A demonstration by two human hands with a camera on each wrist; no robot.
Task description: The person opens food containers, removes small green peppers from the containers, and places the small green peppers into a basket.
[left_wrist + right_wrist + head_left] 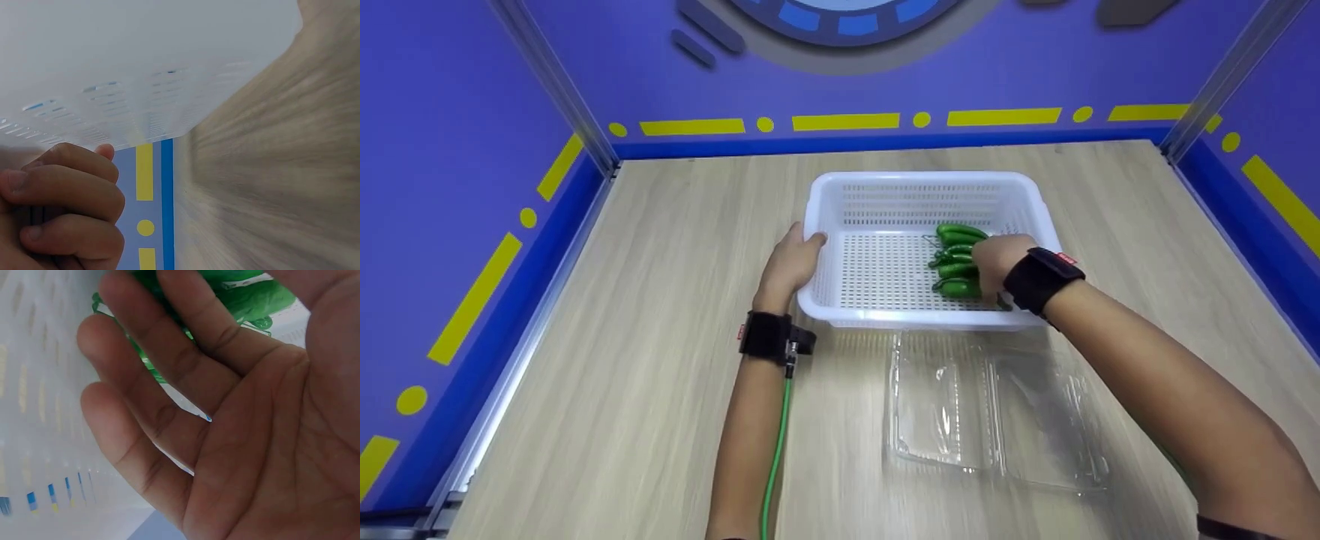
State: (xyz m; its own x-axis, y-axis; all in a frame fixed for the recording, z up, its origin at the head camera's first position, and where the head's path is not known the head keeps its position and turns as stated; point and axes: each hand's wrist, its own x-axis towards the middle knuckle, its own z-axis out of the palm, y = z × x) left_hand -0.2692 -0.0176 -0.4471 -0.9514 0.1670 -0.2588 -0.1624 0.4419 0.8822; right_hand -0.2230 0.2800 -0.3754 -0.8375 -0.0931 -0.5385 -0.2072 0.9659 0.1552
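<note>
A white perforated plastic basket [877, 274] stands on the table with several green chili peppers [958, 288] lying side by side in its right half. My left hand [793, 259] holds the basket's left side, the thumb at the rim; in the left wrist view its other fingers [73, 185] are curled below the basket wall. My right hand [999, 259] reaches inside over the peppers' right ends. In the right wrist view its fingers [152, 371] are spread and slightly bent beside the basket's wall, with peppers [253, 301] behind them; the fingertips' contact is partly hidden.
A clear plastic clamshell box [945, 409] lies unfolded on the wooden table [660, 337], in front of the basket and beside the right forearm. Blue panels [885, 90] with yellow marks enclose the back and sides. A green cable [776, 457] runs along the left forearm.
</note>
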